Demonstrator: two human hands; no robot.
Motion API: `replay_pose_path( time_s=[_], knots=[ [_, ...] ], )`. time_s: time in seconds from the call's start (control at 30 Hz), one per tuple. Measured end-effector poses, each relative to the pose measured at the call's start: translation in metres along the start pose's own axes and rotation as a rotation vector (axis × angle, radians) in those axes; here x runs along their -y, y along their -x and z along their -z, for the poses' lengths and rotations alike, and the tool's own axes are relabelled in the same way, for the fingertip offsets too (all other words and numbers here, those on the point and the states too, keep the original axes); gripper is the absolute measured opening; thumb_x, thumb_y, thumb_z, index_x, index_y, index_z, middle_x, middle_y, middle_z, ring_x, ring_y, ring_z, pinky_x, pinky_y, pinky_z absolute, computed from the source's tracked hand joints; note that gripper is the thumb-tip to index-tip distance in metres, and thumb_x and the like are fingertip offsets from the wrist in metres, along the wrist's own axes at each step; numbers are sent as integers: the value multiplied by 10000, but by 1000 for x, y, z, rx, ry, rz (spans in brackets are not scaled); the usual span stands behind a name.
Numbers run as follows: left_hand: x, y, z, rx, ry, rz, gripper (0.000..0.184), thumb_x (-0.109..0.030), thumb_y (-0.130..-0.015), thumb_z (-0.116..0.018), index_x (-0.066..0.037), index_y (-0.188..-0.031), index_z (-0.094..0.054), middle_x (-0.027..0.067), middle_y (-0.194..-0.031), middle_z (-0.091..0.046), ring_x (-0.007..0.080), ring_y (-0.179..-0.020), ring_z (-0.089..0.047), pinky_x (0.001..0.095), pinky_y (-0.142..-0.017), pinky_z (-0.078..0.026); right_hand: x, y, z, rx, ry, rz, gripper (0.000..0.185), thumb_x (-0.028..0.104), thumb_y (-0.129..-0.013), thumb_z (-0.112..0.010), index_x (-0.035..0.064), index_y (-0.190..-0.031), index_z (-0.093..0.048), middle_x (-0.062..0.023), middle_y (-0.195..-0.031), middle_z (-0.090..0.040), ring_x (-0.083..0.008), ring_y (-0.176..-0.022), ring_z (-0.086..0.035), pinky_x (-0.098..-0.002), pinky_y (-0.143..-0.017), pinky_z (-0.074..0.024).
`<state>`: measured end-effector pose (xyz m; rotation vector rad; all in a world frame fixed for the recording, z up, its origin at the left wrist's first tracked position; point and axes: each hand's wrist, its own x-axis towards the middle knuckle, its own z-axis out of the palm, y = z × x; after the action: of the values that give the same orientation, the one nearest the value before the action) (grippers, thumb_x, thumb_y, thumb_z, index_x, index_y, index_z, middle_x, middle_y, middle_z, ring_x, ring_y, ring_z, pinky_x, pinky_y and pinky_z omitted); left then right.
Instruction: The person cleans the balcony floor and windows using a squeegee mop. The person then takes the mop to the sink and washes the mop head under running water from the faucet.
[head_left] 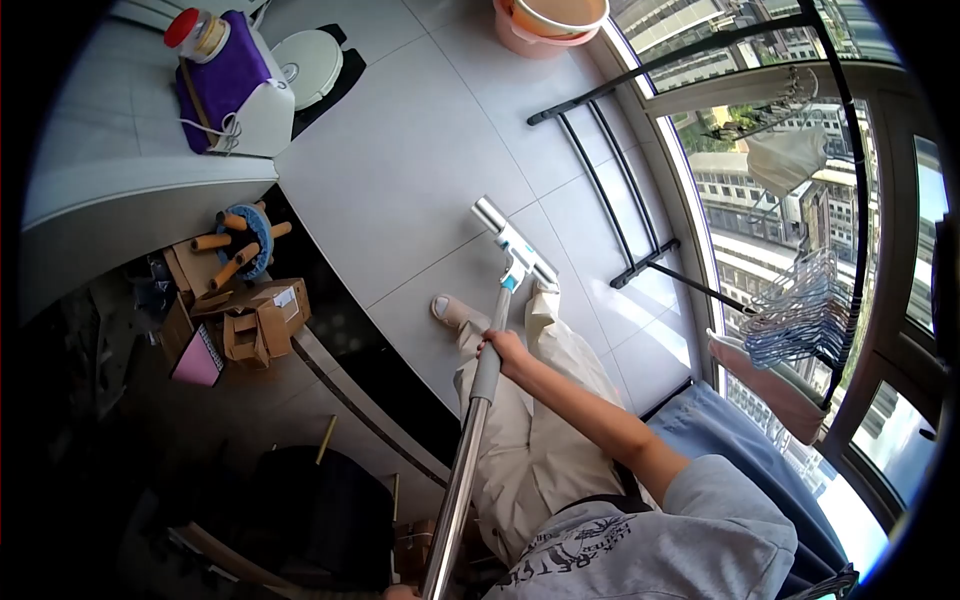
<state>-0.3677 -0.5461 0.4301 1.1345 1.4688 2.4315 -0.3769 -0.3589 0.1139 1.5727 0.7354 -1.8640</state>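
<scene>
My right hand (505, 352) is closed around the grey grip of a mop (462, 490) with a long metal pole. The pole slants from the bottom edge up to a white and silver head (515, 248) with light blue parts. That head is over the grey tiles, just beyond my feet. Only a sliver of my left hand (402, 592) shows at the bottom edge, beside the lower pole; its fingers are hidden. One beige slipper (452, 311) is visible left of the pole, below my light trousers (545, 430).
A black drying rack (590, 190) with hangers (800, 315) stands by the windows on the right. Basins (550, 25) sit at the top. Leftward are cardboard boxes (265, 325), a blue round object with brown legs (245, 245), and a white robot vacuum (305, 70).
</scene>
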Motion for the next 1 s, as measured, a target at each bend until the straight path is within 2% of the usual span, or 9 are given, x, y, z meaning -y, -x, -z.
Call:
replay_pose_path(
  time_s=[0.13, 0.3, 0.43, 0.6, 0.63, 0.7, 0.77, 0.9, 1.0],
  knots=[
    [54, -28, -20, 51, 98, 9, 106, -26, -670, -528, -10, -571, -495, 83, -530, -510, 162, -463, -521, 287, -501, -463, 49, -21, 51, -58, -79, 79, 68, 41, -715, -441, -11, -727, -400, -92, -537, -448, -199, -449, -471, -304, -424, -433],
    [119, -39, -65, -293, 35, 79, 157, -34, -658, -523, -14, -516, -460, 71, -482, -460, 184, -422, -490, 272, -427, -424, 110, -49, 106, -97, -177, 159, 98, 41, -712, -433, -34, -750, -384, -113, -555, -442, -223, -464, -476, -329, -414, -431],
    [155, -40, -76, -163, -2, 486, 172, -2, -571, -517, -2, -458, -387, 71, -452, -389, 223, -412, -444, 307, -451, -412, 144, -97, 143, -114, -83, 195, 121, 81, -738, -418, -22, -786, -377, -88, -528, -425, -209, -452, -474, -325, -425, -436],
    [140, -91, -75, 105, 60, 362, 171, 15, -602, -489, 17, -459, -397, 73, -446, -399, 187, -382, -429, 272, -420, -400, 116, -76, 106, -87, -106, 58, 140, 62, -727, -435, -27, -809, -366, -96, -559, -434, -213, -463, -479, -351, -416, -443],
    [139, -102, -70, 326, 151, 203, 171, -54, -626, -553, -9, -503, -443, 57, -438, -419, 182, -361, -443, 280, -378, -397, 105, -69, 93, -41, -88, 47, 141, 54, -722, -439, -26, -813, -366, -98, -566, -437, -212, -466, -479, -347, -412, -444],
    [125, -103, -76, 332, 107, 243, 183, -67, -606, -571, -3, -497, -440, 52, -421, -396, 181, -342, -415, 288, -359, -381, 83, -74, 75, -9, -49, -1, 148, 37, -713, -445, -24, -825, -370, -104, -584, -448, -209, -463, -478, -350, -415, -449],
    [111, -96, -85, 82, -57, 303, 179, -55, -618, -558, -2, -494, -440, 62, -435, -406, 185, -366, -427, 292, -370, -382, 87, -73, 76, -37, -28, 37, 156, 31, -710, -447, -29, -830, -368, -107, -593, -452, -209, -462, -478, -352, -417, -451],
    [108, -73, -104, 392, 58, 305, 161, -28, -584, -571, -7, -495, -439, 69, -440, -406, 207, -371, -430, 288, -366, -373, 110, -54, 115, -30, 58, 98, 194, 18, -701, -459, -45, -851, -354, -113, -605, -455, -209, -466, -486, -350, -431, -462],
    [124, -62, -108, 242, 40, 303, 192, -50, -599, -564, -8, -475, -424, 66, -424, -402, 193, -351, -427, 272, -380, -380, 138, -47, 137, -36, -24, 162, 219, 52, -720, -453, -56, -867, -332, -124, -619, -458, -213, -488, -502, -344, -446, -472]
  ],
)
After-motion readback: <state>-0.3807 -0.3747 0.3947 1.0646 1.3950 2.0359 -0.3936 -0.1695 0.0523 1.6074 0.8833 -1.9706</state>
